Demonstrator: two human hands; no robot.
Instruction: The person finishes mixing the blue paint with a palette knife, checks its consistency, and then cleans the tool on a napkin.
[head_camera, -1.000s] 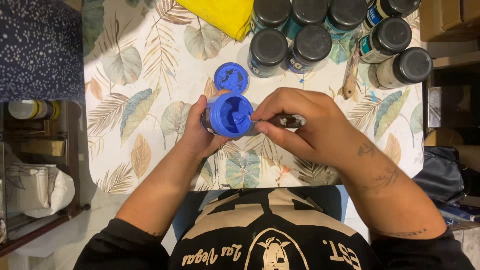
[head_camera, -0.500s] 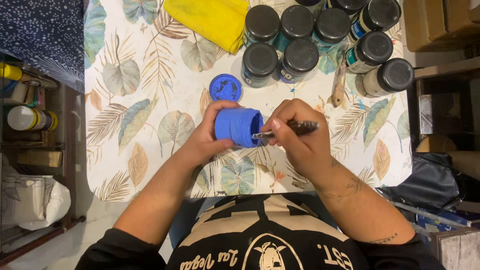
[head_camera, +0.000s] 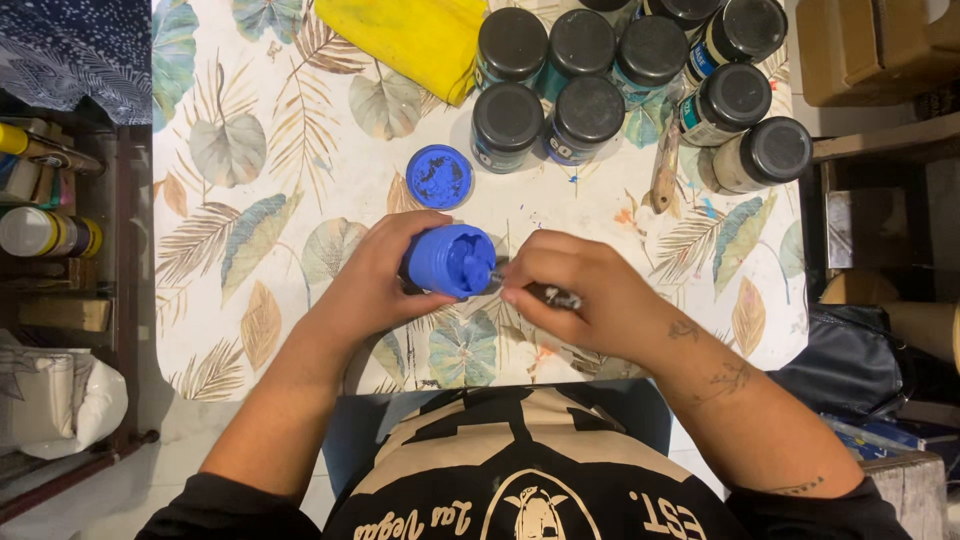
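My left hand (head_camera: 375, 280) grips an open jar of blue paint (head_camera: 450, 260), tilted with its mouth facing up toward me. My right hand (head_camera: 585, 295) pinches a thin dark-handled tool (head_camera: 555, 296), likely a brush, with its tip at the jar's rim. The jar's blue lid (head_camera: 439, 176) lies upside down on the leaf-patterned tablecloth (head_camera: 260, 200) just beyond the jar.
Several black-lidded paint jars (head_camera: 590, 70) cluster at the far side. A yellow cloth (head_camera: 410, 35) lies at the top. A wooden-handled tool (head_camera: 665, 170) rests beside the jars. A shelf with bottles (head_camera: 45, 230) stands on the left, boxes (head_camera: 880, 50) on the right.
The view has shifted slightly. My right hand has slid closer to the jar, hiding more of the tool's handle. The jar stays in my left hand.
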